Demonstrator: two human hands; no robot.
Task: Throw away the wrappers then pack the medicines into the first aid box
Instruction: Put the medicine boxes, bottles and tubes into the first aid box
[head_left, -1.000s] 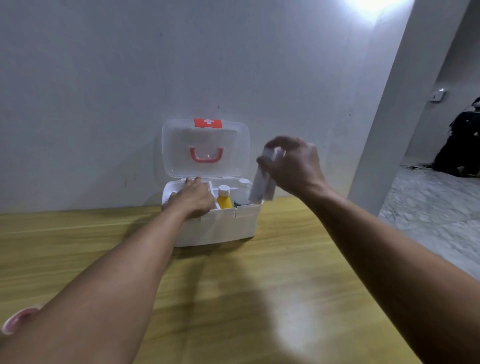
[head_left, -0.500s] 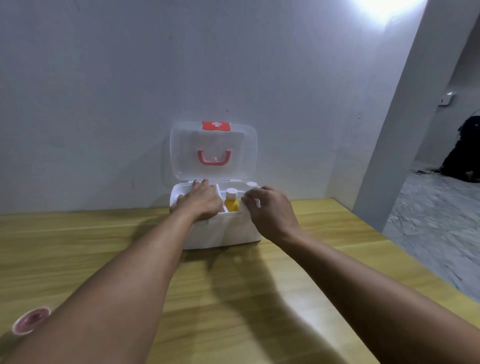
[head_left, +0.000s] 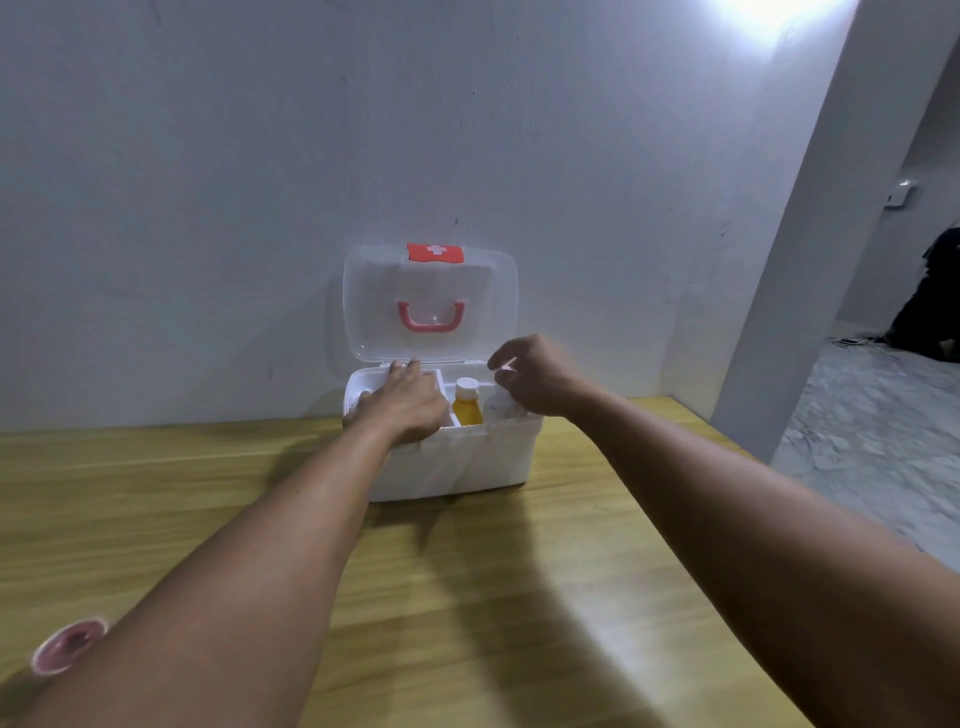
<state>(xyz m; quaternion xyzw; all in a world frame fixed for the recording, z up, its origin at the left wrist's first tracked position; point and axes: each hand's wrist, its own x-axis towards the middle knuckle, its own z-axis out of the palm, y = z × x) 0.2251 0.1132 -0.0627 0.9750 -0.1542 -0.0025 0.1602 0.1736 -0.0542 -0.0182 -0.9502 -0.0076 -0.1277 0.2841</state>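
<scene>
The left hand (head_left: 410, 402) lies flat, fingers spread, over the left compartment of the first aid box (head_left: 457, 457). The right hand (head_left: 535, 376) hovers above the right compartment, fingers loosely curled and holding nothing. Beneath it a white bottle (head_left: 500, 406) stands beside a yellow bottle (head_left: 466, 408). The box, clear lid (head_left: 431, 301) raised, sits at the counter's (head_left: 467, 597) far edge against the wall; a pink cap (head_left: 67, 644) lies near the left corner.

A bright light (head_left: 769, 10) glares white at the far right top. The wall (head_left: 208, 182) looks dim and gray. Dark arm shadows fall on the near wooden table (head_left: 519, 597). The pink cup (head_left: 67, 646) at the near left looks blurry. The edges bend.
</scene>
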